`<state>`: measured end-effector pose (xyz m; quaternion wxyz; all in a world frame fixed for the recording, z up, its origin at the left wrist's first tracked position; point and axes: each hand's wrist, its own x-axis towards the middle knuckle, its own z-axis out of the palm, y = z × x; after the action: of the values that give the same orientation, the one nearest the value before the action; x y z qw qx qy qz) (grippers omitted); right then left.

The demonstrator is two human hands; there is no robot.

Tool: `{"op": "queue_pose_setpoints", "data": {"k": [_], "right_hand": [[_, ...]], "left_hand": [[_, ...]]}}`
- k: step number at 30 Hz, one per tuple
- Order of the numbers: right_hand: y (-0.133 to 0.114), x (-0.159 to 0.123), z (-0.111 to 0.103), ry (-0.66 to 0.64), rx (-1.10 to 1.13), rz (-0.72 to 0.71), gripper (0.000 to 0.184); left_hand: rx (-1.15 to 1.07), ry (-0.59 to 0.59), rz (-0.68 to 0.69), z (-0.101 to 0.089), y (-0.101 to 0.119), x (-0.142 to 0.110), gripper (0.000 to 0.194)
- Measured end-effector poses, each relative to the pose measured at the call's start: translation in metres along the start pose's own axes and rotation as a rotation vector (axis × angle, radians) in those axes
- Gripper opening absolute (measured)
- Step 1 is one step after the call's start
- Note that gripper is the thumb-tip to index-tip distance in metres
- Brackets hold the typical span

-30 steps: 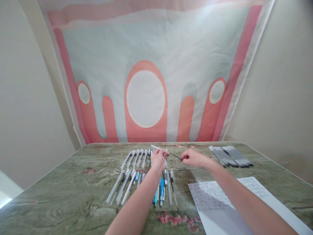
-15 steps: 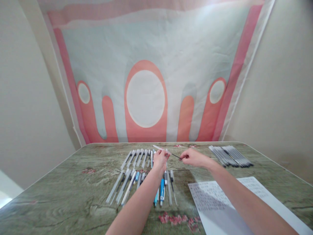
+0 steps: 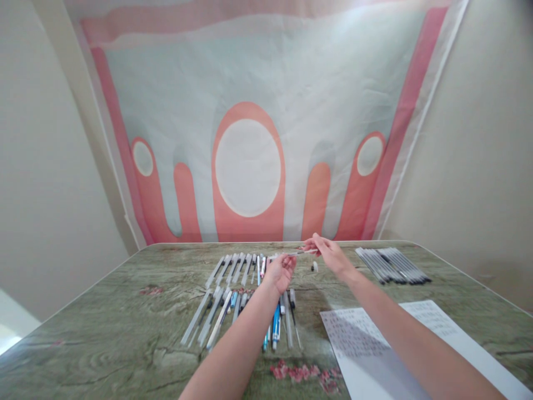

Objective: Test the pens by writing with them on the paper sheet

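Above the far middle of the table, my left hand [image 3: 280, 273] pinches a slim, pale pen piece [image 3: 300, 253]. My right hand [image 3: 327, 254] closes its fingertips on the right end of the same piece. Whether it is a barrel or a refill is hard to make out, as the fingers cover both ends. Below my right hand, a small clear-and-black pen part [image 3: 315, 267] lies on the table. Left of and beneath my left hand are a back row of clear pens [image 3: 231, 269] and a front row of mixed pens [image 3: 214, 316], partly hidden by my forearm.
Several pale refills with dark tips [image 3: 391, 265] lie side by side at the back right. A sheet of paper with writing [image 3: 375, 344] rests under my right forearm. The wood-patterned table [image 3: 125, 316] meets a printed cloth [image 3: 250, 166] at its far edge.
My right hand has moved up and turned, from the dark thin end to the pale end. The dark refill no longer shows between my hands. The small part on the table is now visible.
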<state>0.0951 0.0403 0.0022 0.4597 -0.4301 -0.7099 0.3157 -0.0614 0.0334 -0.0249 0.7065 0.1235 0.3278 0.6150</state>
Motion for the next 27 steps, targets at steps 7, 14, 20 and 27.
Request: {"op": "queue_pose_setpoints", "data": {"k": [7, 14, 20, 27], "right_hand": [[0.056, 0.005, -0.006, -0.06, -0.606, 0.013, 0.023], [0.072, 0.0, -0.007, -0.147, -0.684, -0.019, 0.016], [0.074, -0.003, -0.004, -0.221, -0.725, -0.062, 0.015], [0.074, -0.003, -0.001, -0.152, -0.614, -0.08, 0.015]], "left_hand": [[-0.061, 0.004, 0.009, -0.002, 0.005, 0.003, 0.012], [-0.07, 0.009, 0.007, -0.003, 0.004, 0.003, 0.012], [-0.08, 0.013, -0.001, -0.002, 0.004, 0.0, 0.011], [-0.071, 0.011, 0.014, -0.001, 0.005, -0.003, 0.012]]}}
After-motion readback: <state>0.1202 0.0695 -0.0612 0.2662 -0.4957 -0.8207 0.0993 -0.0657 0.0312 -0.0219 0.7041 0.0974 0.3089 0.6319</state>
